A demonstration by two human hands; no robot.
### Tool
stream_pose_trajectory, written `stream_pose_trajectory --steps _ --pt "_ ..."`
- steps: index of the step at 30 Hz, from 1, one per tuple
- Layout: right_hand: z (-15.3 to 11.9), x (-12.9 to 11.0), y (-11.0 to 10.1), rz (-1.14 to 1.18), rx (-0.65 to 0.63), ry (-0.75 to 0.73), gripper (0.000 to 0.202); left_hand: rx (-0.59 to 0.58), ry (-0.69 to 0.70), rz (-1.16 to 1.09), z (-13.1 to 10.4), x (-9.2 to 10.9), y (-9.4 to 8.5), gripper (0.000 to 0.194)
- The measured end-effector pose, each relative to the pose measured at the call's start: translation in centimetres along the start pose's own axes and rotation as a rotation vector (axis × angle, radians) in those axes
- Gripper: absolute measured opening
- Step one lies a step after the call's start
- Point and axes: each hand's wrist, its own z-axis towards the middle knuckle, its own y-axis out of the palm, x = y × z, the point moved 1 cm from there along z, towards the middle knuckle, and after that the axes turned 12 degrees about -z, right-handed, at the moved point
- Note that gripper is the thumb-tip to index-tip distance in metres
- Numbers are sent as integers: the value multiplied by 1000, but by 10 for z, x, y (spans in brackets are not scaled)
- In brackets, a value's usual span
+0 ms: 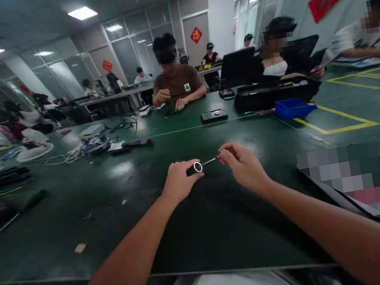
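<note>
Pinching, my left hand (180, 178) is holding a white-rimmed round part (198, 167). My right hand (244, 165) is gripping a red-handled screwdriver (209, 161), pointing it left.

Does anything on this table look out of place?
Only minor clutter. A small pale scrap lies loose on the green table near its front edge, like stray litter, and cables farther back on the left sit in an untidy tangle. I see no obvious spill.

White-rimmed dark disc (198, 167), slim screwdriver (209, 161) (red-handled), tip perhaps touching disc
</note>
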Motion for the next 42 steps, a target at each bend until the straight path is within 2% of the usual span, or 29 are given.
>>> stream_pose_trajectory --steps 5,9,17,19,21,23,29,42 --pt "-3 -6 3 -108 31 23 34 -19 -8 -9 -3 1 0 39" --pt "-3 -2 5 -104 82 13 23 -13 3 -19 -3 0 1 39" --pt "2 3 8 206 95 134 22 -1 33 -26 -3 0 -1 38" --pt "5 7 9 395 69 240 21 6 107 -19 -2 0 -4 39" --pt "8 13 11 561 -27 396 25 12 156 15 0 -2 -7 39" --pt "10 18 12 573 -21 448 25 20 136 56 2 -5 -10 38" --pt "8 18 15 416 55 290 26 34 96 67 3 -8 -11 38" --pt "-2 2 11 86 80 41 23 40 105 56 1 -4 -9 39"
